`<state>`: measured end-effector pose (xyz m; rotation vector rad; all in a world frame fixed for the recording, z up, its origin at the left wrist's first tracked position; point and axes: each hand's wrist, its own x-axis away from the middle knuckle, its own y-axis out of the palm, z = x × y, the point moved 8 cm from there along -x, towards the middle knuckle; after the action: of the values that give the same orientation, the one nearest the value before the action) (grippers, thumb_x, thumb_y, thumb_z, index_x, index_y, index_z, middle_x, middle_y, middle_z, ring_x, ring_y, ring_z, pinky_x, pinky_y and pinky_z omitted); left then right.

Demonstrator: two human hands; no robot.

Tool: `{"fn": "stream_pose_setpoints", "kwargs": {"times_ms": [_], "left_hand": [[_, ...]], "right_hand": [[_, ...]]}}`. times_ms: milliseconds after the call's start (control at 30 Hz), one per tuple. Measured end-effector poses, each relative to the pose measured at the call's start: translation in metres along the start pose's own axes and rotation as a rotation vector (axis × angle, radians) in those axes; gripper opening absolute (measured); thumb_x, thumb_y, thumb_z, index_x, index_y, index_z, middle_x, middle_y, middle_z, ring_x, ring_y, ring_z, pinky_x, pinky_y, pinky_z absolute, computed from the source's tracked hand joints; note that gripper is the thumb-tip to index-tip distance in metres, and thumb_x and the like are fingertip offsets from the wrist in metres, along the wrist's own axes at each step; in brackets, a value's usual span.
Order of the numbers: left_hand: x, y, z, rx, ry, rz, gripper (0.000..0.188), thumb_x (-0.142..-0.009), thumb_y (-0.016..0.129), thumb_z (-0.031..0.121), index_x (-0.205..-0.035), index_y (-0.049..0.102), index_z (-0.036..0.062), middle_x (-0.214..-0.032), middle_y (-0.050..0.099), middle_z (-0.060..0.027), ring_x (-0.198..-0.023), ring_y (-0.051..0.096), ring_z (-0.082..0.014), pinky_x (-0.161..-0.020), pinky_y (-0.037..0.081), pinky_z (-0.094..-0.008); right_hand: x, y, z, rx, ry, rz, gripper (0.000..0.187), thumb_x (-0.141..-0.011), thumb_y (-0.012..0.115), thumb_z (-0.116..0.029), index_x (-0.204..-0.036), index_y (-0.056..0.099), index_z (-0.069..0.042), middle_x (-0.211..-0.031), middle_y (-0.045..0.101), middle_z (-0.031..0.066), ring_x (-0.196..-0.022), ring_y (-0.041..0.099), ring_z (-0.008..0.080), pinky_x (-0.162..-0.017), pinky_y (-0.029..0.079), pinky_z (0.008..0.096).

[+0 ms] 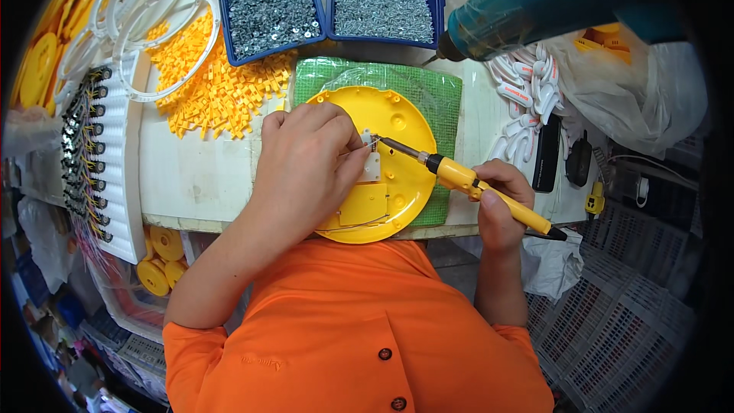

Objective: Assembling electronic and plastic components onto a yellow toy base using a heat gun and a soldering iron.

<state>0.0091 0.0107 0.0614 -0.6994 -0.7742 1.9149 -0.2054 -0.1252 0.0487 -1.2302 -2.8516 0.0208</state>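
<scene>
A round yellow plastic shell (413, 118) lies on a green woven mat (447, 107) in front of me. Inside it sits a small whitish part (371, 170), with a yellow rectangular piece (363, 206) below. My right hand (501, 199) grips a soldering iron (459, 176) by its yellow handle. The iron's tip meets the upper end of the whitish part. From the left, my left hand (310, 157) reaches over the shell, thumb and fingers pinched round a thin pale wire (372, 143) near the tip. Its fingers hide part of the shell.
Two blue bins, of washer-like pieces (275, 15) and screws (382, 8), stand behind. A teal power tool (535, 4) juts in overhead. Small yellow pieces (210, 80), clear rings (126, 88) and a white foam tray (122, 176) lie left; white parts (527, 84) and a black phone-like slab (546, 157), right.
</scene>
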Motion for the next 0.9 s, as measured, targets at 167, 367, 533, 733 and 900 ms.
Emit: {"fn": "stream_pose_setpoints", "kwargs": {"times_ms": [167, 367, 533, 733, 900], "left_hand": [[0.001, -0.002, 0.003, -0.016, 0.021, 0.008, 0.011, -0.085, 0.077, 0.016, -0.085, 0.067, 0.0099, -0.091, 0.064, -0.0034, -0.093, 0.062, -0.0251, -0.085, 0.04, -0.0424], [-0.006, -0.011, -0.004, 0.031, 0.008, 0.002, 0.009, -0.088, 0.074, 0.015, -0.094, 0.072, 0.0093, -0.09, 0.066, -0.0044, -0.092, 0.063, -0.0262, -0.083, 0.043, -0.0426], [-0.008, -0.004, -0.006, 0.019, 0.023, -0.034, 0.009, -0.087, 0.074, 0.016, -0.093, 0.073, 0.0099, -0.088, 0.066, -0.0044, -0.091, 0.063, -0.0258, -0.084, 0.042, -0.0423], [-0.007, 0.0, -0.004, -0.015, 0.08, 0.015, 0.007, -0.086, 0.076, 0.017, -0.089, 0.072, 0.011, -0.09, 0.065, -0.0028, -0.092, 0.063, -0.024, -0.084, 0.041, -0.0414], [-0.007, 0.001, -0.004, -0.027, 0.081, 0.02, 0.007, -0.085, 0.076, 0.017, -0.088, 0.071, 0.0117, -0.091, 0.065, -0.0025, -0.093, 0.062, -0.0234, -0.085, 0.04, -0.041]], "right_hand": [[0.001, -0.006, -0.002, 0.007, -0.039, 0.035, 0.035, -0.085, 0.063, -0.018, -0.11, 0.064, 0.007, -0.093, 0.064, 0.0106, -0.08, 0.061, 0.0156, -0.076, 0.049, 0.028], [0.003, -0.006, -0.003, -0.088, -0.053, -0.013, 0.03, -0.088, 0.064, -0.012, -0.111, 0.066, 0.008, -0.099, 0.068, 0.0103, -0.091, 0.066, 0.0145, -0.087, 0.052, 0.0285], [0.003, -0.003, -0.003, -0.083, -0.072, -0.032, 0.03, -0.089, 0.063, -0.012, -0.111, 0.066, 0.008, -0.099, 0.067, 0.01, -0.092, 0.066, 0.015, -0.088, 0.052, 0.0288], [0.004, -0.002, -0.004, -0.079, -0.066, -0.022, 0.03, -0.09, 0.064, -0.012, -0.111, 0.066, 0.008, -0.1, 0.067, 0.0099, -0.093, 0.066, 0.0153, -0.089, 0.052, 0.0294], [0.003, 0.002, -0.004, -0.083, -0.066, -0.036, 0.03, -0.09, 0.064, -0.012, -0.112, 0.066, 0.008, -0.1, 0.067, 0.0105, -0.094, 0.066, 0.0156, -0.09, 0.052, 0.0297]]}}
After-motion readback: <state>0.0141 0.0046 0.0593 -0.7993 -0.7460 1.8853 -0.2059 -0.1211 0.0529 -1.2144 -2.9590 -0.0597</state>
